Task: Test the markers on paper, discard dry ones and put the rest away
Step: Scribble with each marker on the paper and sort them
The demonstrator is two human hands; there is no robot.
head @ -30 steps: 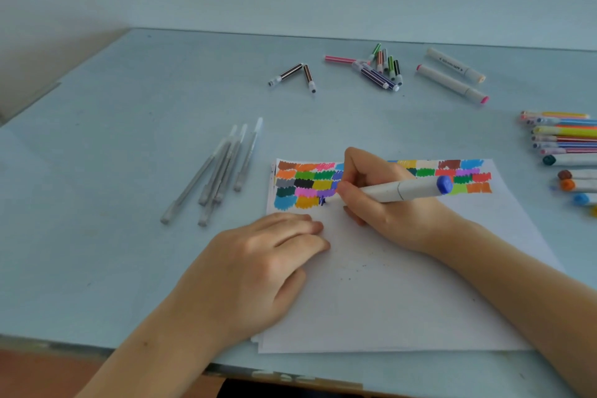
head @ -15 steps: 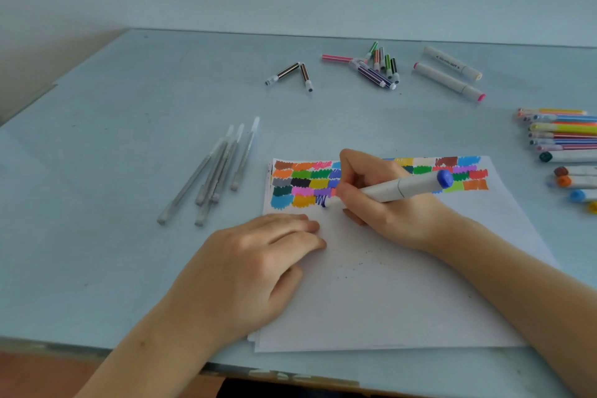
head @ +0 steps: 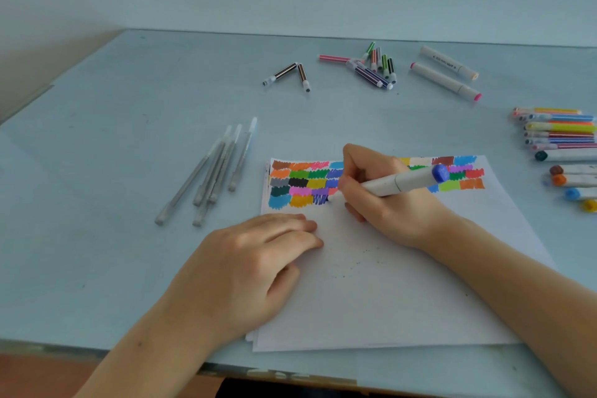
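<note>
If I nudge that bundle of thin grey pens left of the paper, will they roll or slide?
The grey pens look slim and round, so they would probably roll and scatter. They seem light, and the table looks smooth, offering little grip.

Pens (head: 210, 178) left of the paper (head: 387, 284) — markers (head: 562, 139) right (others behind).

Both forearms come in from the bottom edge, bare, angling toward each other. The left hand (head: 255, 263) lies palm down, fingers straight and close together, pointing up and to the right, thumb tucked along underneath, the whole thing pressed flat. The right hand (head: 384, 200) sits a bit further out, just beyond the left fingertips, wrist low and resting, knuckles up. Its fingers are curled in a writing grip, thumb and index finger pinching near the tip end, with the little-finger side of the hand resting down. The two hands aren't touching.
</note>
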